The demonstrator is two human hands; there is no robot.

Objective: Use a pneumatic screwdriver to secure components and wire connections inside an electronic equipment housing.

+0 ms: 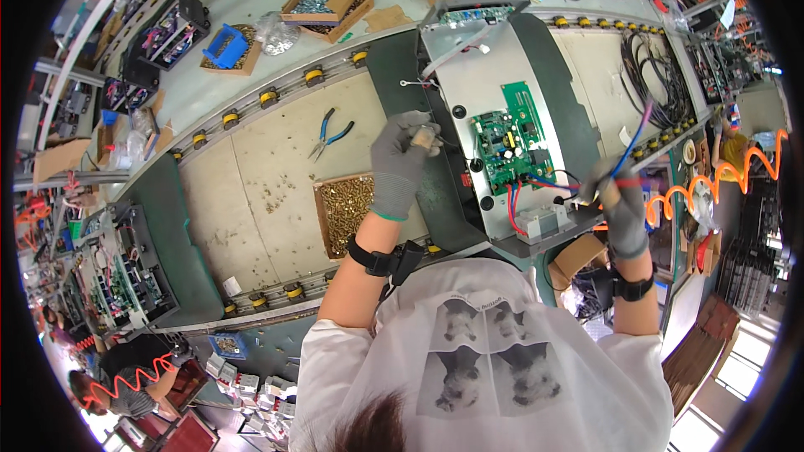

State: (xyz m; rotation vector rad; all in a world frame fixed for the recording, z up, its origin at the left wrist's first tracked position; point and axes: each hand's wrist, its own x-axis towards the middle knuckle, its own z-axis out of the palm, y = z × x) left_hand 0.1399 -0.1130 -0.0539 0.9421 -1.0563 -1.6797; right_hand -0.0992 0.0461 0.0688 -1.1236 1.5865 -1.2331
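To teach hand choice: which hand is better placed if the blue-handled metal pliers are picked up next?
Probably the grey-gloved left hand: the pliers lie to its left. The grey-gloved right hand is farther, past the green circuit board, near a blue wire.

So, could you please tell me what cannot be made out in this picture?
Head view: blur hides whether the right hand grips the blue wire.
Head view: the left hand is curled, hiding whatever it may hold.
Head view: the brass-coloured pieces in the box are too small to count.
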